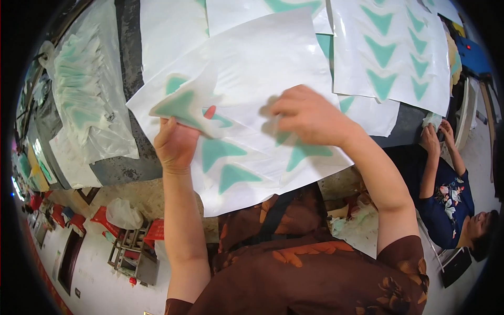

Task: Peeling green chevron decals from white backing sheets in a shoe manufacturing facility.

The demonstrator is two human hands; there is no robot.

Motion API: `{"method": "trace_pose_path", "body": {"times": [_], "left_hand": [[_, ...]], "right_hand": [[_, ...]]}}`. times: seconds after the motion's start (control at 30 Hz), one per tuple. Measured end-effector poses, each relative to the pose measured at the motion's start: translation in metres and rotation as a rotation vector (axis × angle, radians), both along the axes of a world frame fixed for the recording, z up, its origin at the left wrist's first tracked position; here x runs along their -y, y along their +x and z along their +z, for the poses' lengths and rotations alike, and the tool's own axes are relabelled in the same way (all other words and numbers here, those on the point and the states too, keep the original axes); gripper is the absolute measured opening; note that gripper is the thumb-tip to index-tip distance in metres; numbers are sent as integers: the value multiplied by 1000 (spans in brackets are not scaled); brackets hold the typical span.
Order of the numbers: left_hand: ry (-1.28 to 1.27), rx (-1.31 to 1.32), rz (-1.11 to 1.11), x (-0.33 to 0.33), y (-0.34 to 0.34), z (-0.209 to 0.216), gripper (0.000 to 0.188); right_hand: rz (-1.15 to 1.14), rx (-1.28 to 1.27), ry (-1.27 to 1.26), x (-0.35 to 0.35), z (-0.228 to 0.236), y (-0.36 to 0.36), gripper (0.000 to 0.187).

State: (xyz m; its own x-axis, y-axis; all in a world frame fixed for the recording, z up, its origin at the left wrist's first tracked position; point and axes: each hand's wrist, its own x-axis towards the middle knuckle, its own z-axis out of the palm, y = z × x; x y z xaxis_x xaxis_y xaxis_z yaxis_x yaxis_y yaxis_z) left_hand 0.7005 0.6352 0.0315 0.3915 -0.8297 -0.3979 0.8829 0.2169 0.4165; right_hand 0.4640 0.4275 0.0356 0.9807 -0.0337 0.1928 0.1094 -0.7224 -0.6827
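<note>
My left hand [179, 145] is closed on a soft white piece with a green pointed patch [181, 106], lifted above a large white sheet [273, 58]. The piece's tip points left and its edge curls near my fingers. Several green arrowhead-shaped patches, such as one green patch [239, 177], lie on the sheet's near part. Over the sheet's right side hovers my right hand [310, 116], its fingers bent and blurred by motion. Whether anything is between those fingertips cannot be made out. The sheet's near edge hangs over the table edge towards my lap.
Another white sheet with rows of green patches [362, 58] lies at the right. A clear plastic bag of stacked green-and-white pieces [86, 105] rests on the dark table [131, 58] at left. A co-worker [446, 205] sits at right, handling a pale piece. Wooden stools [134, 252] stand below left.
</note>
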Motion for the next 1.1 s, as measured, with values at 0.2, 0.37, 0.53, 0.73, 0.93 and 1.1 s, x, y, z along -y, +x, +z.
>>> {"method": "trace_pose_path", "body": {"times": [0.2,0.37,0.53,0.73,0.93,1.1], "left_hand": [[-157,149,-331,-12,-1,22,20],[146,402,-469,-9,-20,19,20],[302,225,-325,5,-18,11,30],[217,245,-130,-1,4,17,47],[227,225,-137,5,-1,17,47],[258,213,-174,27,-19,21,39]], "right_hand": [[-568,-352,111,2,11,-36,27],[-578,-371,104,-23,3,-20,31],[-635,-377,112,-31,0,-9,24],[-634,-359,117,-29,-2,-8,17],[-604,-426,137,-24,-3,-5,11],[-591,-394,163,-21,-3,-6,9]]}}
